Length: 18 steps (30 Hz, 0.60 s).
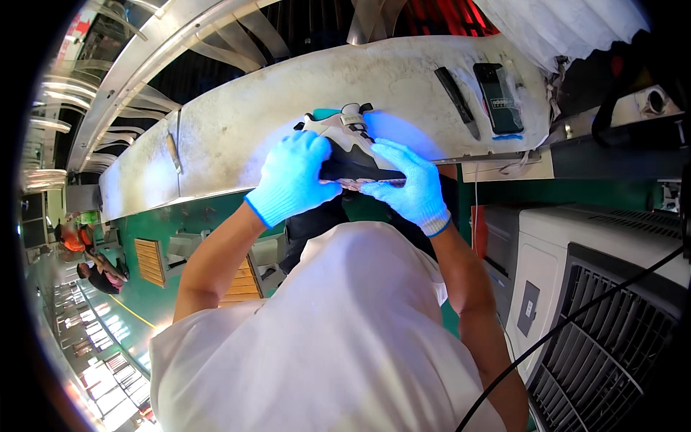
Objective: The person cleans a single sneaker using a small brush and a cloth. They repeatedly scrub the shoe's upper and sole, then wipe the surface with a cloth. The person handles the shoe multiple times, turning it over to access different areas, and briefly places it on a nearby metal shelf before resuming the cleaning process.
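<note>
A shoe (347,147) in white, grey and black, with a teal lining, is held at the near edge of the pale worktable (237,115). My left hand (294,173), in a white knit glove lit blue, grips its left end. Around the right end close the fingers of my gloved right hand (410,181), thumb low along the sole. Both thumbs are on the near side, toward me. Bluish light falls on the gloves and on the tabletop around the shoe. The shoe's underside is mostly hidden.
A dark-handled knife (458,103) and a black phone (497,99) lie at the table's right. Another thin tool (174,153) rests at its left. Metal rails (133,68) run behind. A large grey cooler unit (597,288) stands right, crossed by a black cable (576,315). Two people are far left.
</note>
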### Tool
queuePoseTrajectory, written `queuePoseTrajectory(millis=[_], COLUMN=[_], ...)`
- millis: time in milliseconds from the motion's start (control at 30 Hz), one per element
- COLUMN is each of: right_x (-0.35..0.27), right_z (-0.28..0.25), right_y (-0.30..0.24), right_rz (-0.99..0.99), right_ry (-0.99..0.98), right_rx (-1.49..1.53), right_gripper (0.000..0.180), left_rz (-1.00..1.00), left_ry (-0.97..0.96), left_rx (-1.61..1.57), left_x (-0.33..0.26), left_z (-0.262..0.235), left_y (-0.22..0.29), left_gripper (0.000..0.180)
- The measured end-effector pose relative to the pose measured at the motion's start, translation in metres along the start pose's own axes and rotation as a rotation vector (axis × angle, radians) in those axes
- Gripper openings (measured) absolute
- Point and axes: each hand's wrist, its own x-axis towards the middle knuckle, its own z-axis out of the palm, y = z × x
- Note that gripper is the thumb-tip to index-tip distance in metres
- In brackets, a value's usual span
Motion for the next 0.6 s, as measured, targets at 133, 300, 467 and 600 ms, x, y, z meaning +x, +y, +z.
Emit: queuePoseTrajectory(millis=[133,300,467,600], right_x=[-0.001,0.007,0.015,0.023], right_z=[-0.003,-0.001,0.006,0.001], right_y=[0.001,-0.005,-0.011,-0.014], right_rz=[0.044,0.012,0.000,-0.227], right_ry=[-0.039,-0.013,-0.010,-0.091], right_rx=[0.036,-0.045,-0.099,-0.344], right_gripper=[0.071,0.073,0.073,0.063], left_rz=[0.228,0.189,0.090,0.102], left_ry=[0.143,0.052,-0.056,-0.152], left_rx=[-0.080,-0.231,-0.284,-0.328], left_x=[0.013,0.024,0.033,0.045], left_z=[0.009,0.002,0.004,-0.001], left_y=[-0.002,-0.012,-0.021,-0.026], left_gripper=[0.044,0.049,0.056,0.058])
